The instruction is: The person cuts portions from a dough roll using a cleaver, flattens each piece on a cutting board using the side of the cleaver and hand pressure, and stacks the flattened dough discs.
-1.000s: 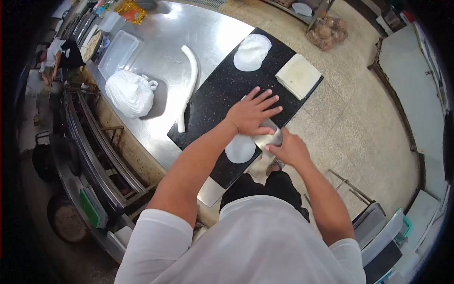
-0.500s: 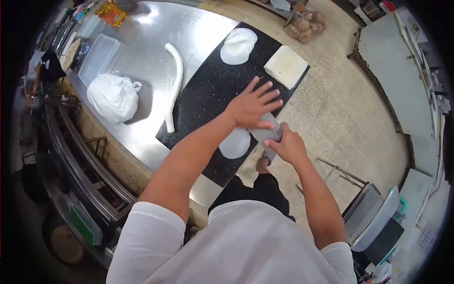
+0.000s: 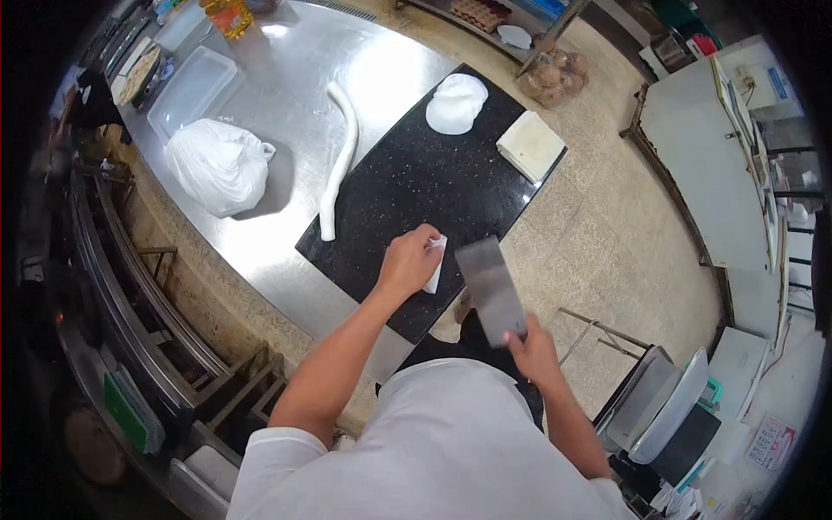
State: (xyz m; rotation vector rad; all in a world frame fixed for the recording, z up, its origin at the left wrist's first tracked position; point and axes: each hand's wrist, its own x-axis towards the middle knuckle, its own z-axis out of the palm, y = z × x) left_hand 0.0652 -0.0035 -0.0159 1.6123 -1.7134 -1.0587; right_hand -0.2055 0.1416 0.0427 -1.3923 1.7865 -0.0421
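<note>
My left hand (image 3: 409, 263) is closed on a thin white dough round (image 3: 438, 267), which looks folded or edge-on over the near part of the black board (image 3: 416, 178). In my right hand (image 3: 536, 354) is a cleaver (image 3: 491, 290), its wide grey blade pointing up and left beside the board's near right edge. The fingers wrap the handle end, and the blade is apart from the dough. Farther up the board lie overlapping white dough rounds (image 3: 457, 104) and a stack of off-white square sheets (image 3: 531, 146). A long dough rope (image 3: 340, 160) rests along the board's left edge.
The steel table (image 3: 299, 78) carries a tied white plastic bag (image 3: 218, 167), a clear plastic tray (image 3: 195, 91) and a bottle of yellow oil (image 3: 227, 17). A metal-framed stand (image 3: 598, 334) is at right. A bag of brown round items (image 3: 552, 76) lies beyond the board.
My left hand has gone from spread over the cleaver blade to gripping the dough round, which lay flat before. The cleaver has moved right and down, away from the dough.
</note>
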